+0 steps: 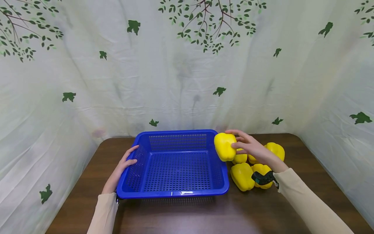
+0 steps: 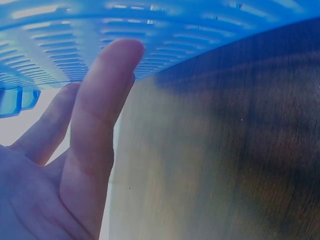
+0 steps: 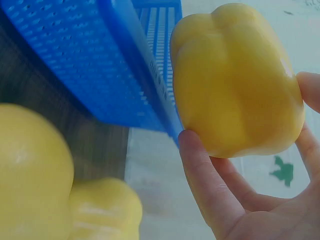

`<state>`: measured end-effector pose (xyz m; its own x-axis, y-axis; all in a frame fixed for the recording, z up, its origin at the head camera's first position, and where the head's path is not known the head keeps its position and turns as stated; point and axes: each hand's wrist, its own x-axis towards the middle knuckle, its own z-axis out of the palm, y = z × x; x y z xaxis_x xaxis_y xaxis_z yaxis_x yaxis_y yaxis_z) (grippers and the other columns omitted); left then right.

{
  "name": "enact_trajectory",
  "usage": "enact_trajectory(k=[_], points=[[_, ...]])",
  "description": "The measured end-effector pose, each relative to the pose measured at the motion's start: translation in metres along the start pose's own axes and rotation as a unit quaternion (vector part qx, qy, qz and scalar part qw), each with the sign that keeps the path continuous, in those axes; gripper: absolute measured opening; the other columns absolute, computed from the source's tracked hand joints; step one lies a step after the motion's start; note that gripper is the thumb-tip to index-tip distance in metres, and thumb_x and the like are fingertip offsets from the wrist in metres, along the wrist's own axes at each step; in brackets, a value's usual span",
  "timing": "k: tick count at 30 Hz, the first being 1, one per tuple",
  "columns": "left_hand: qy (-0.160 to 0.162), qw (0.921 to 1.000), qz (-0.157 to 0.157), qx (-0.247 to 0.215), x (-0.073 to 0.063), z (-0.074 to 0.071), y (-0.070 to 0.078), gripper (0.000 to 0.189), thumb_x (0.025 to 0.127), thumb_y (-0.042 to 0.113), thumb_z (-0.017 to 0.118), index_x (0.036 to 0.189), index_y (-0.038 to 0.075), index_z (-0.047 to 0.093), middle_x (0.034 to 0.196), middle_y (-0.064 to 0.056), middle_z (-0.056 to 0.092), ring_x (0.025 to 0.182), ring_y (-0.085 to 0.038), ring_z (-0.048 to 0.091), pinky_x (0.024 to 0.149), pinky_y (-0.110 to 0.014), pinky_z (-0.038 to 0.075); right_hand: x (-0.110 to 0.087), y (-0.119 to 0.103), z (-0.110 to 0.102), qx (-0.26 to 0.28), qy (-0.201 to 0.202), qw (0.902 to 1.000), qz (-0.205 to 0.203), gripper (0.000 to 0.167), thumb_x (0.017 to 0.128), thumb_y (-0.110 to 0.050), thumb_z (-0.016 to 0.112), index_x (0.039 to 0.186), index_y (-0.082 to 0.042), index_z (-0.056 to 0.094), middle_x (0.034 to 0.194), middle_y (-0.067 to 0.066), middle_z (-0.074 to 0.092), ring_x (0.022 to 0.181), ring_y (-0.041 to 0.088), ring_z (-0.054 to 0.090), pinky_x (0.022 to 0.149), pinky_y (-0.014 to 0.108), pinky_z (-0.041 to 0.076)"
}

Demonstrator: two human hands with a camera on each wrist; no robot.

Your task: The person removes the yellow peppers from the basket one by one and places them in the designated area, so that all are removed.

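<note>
A blue plastic basket (image 1: pixel 178 172) with slotted walls stands on the table, its inside bare. My left hand (image 1: pixel 124 165) grips its left rim; in the left wrist view, fingers (image 2: pixel 102 110) lie along the outside of the slotted wall. Above the basket's right rim, my right hand (image 1: pixel 252 148) holds a yellow bell pepper (image 1: pixel 225 147) between thumb and fingertips. The right wrist view shows this pepper (image 3: pixel 235 85) raised beside the basket's rim (image 3: pixel 145 70). More yellow bell peppers (image 1: pixel 242 177) lie together to the right of the basket, partly hidden under my right hand and wrist.
The brown wooden table (image 1: pixel 181 217) has rounded far corners. A pale curtain (image 1: pixel 181 81) printed with leaves and branches hangs behind it and along both sides. A dark wrist device (image 1: pixel 263 178) sits on my right wrist, over the peppers in the head view.
</note>
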<state>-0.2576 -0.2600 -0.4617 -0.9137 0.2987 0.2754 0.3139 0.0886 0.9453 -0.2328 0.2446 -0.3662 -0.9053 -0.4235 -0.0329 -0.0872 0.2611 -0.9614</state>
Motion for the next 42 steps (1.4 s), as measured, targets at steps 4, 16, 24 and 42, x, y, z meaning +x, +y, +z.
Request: enact_trajectory(k=[4, 16, 24, 42], points=[[0.0, 1.0, 0.0, 0.001, 0.0, 0.0, 0.0, 0.058, 0.09, -0.003, 0.044, 0.139, 0.028, 0.047, 0.137, -0.018, 0.03, 0.109, -0.004, 0.046, 0.084, -0.017, 0.042, -0.01, 0.003, -0.008, -0.011, 0.015, 0.9998, 0.008, 0.054, 0.095, -0.025, 0.059, 0.145, -0.019, 0.038, 0.136, 0.019, 0.041, 0.116, 0.037, 0.045, 0.089, 0.047, 0.048], [0.001, 1.0, -0.002, 0.005, 0.0, 0.001, 0.0, 0.057, 0.09, -0.003, 0.044, 0.139, 0.026, 0.046, 0.14, -0.026, 0.025, 0.109, -0.004, 0.046, 0.084, -0.016, 0.041, -0.033, 0.015, -0.028, -0.015, 0.027, 0.9995, 0.002, 0.053, 0.098, -0.024, 0.054, 0.146, -0.016, 0.034, 0.142, 0.022, 0.033, 0.116, 0.036, 0.045, 0.09, 0.05, 0.047], [-0.002, 1.0, 0.001, 0.005, 0.0, 0.0, -0.002, 0.058, 0.09, -0.003, 0.044, 0.138, 0.029, 0.047, 0.137, -0.019, 0.029, 0.108, -0.004, 0.046, 0.084, -0.017, 0.042, -0.05, 0.029, -0.043, -0.023, 0.041, 0.9987, 0.02, 0.055, 0.098, -0.022, 0.053, 0.147, -0.013, 0.03, 0.14, 0.023, 0.036, 0.111, 0.031, 0.05, 0.091, 0.05, 0.045], [-0.002, 0.9999, 0.014, 0.004, 0.002, 0.0, -0.001, 0.059, 0.089, -0.005, 0.044, 0.139, 0.026, 0.048, 0.134, -0.01, 0.035, 0.108, -0.004, 0.047, 0.084, -0.016, 0.042, -0.093, 0.055, -0.07, -0.035, 0.068, 0.9971, 0.003, 0.05, 0.101, -0.015, 0.046, 0.148, -0.014, 0.029, 0.138, 0.005, 0.035, 0.108, 0.007, 0.053, 0.083, 0.031, 0.05]])
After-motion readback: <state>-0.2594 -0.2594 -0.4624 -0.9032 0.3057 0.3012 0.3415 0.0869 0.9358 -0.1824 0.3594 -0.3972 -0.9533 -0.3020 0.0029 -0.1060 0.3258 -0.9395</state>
